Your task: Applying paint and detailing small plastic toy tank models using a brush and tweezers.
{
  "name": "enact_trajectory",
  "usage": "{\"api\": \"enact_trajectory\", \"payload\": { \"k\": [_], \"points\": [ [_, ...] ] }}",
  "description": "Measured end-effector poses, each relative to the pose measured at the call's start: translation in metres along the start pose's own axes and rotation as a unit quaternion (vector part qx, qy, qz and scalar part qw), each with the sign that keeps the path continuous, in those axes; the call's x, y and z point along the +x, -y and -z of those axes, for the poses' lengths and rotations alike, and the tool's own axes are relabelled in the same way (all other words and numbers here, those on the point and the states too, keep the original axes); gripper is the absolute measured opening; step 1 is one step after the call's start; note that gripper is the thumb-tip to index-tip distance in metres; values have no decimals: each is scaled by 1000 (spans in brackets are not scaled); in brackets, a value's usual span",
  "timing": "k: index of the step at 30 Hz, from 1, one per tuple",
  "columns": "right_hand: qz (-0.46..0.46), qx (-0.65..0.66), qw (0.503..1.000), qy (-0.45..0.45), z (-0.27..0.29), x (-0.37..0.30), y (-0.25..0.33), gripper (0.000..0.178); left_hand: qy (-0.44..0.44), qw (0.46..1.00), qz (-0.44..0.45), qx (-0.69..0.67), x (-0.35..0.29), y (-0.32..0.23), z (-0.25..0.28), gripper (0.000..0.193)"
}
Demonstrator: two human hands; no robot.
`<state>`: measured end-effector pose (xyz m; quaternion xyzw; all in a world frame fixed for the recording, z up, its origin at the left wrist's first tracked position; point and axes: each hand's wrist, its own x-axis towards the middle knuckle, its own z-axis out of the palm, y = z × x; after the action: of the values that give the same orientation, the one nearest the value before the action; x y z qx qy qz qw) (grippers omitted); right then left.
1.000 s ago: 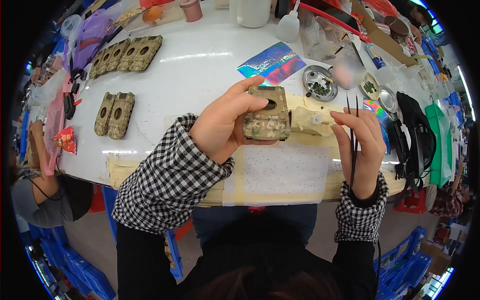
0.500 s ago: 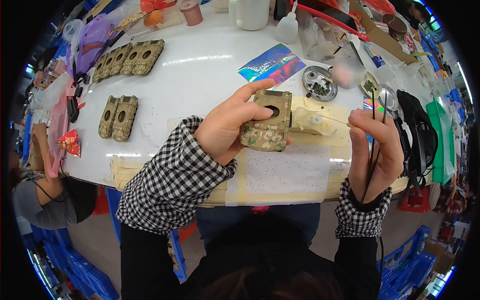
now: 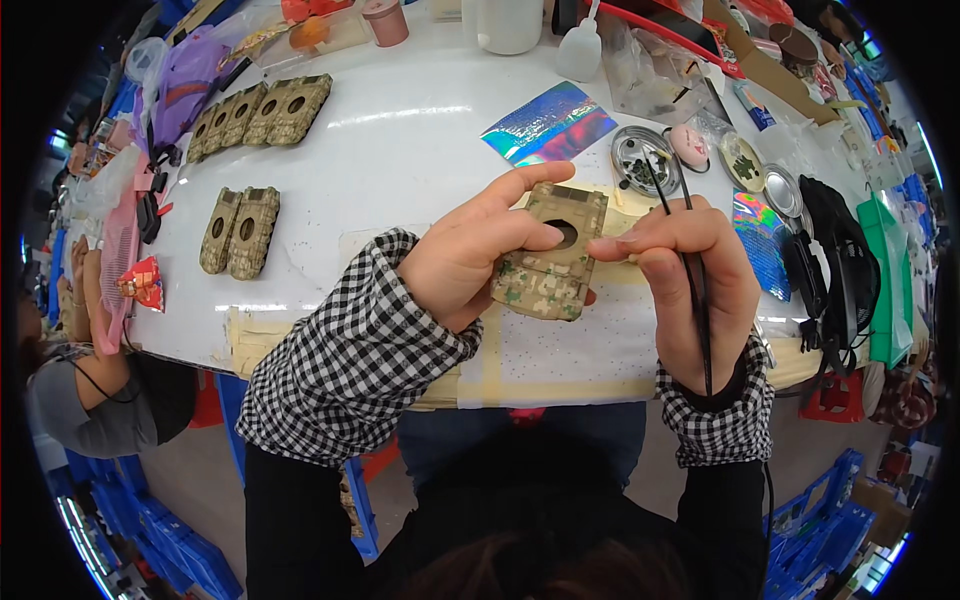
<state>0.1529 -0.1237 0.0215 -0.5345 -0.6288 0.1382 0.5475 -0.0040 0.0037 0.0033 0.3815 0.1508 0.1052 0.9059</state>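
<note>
My left hand [image 3: 455, 260] is closed round a toy tank hull [image 3: 545, 285] in pixelated camouflage, its round hole facing up. The thumb lies at the hole, and the index finger stretches past the hull's far edge. Black tweezers [image 3: 699, 300] sit in my right hand [image 3: 715, 265], tips pointing away from me. Thumb and index finger of that hand are pinched close to the hull's right side; the thin stick seen there earlier is hard to make out now. Behind the hands, a taped block [image 3: 622, 208] is mostly hidden. Below lies a white sheet [image 3: 570, 365] with small specks.
Two more hulls [image 3: 240, 235] and a row of several [image 3: 260, 115] stand to the left. Beyond my right hand are a round metal dish [image 3: 618, 152] with small green pieces, a pink rounded object [image 3: 690, 147] and holographic film [image 3: 550, 125]. A black bag [image 3: 835, 260] lies right.
My right hand has moved left, from beside the taped block to the hull's right edge. The hull has shifted slightly right and tilted. The pink object is now uncovered by blur.
</note>
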Motion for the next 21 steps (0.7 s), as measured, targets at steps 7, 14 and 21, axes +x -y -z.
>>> {"api": "enact_trajectory", "payload": {
  "k": [7,14,21],
  "points": [
    [-6,-6,1000,0,-2,1,1,5,-7,1000,-3,5,0,1,1,59],
    [-5,-14,1000,16,0,1,1,4,-1,1000,-1,6,0,0,2,59],
    [-34,54,996,-62,5,-2,0,5,1,1000,2,12,1,-2,4,61]
  ]
}}
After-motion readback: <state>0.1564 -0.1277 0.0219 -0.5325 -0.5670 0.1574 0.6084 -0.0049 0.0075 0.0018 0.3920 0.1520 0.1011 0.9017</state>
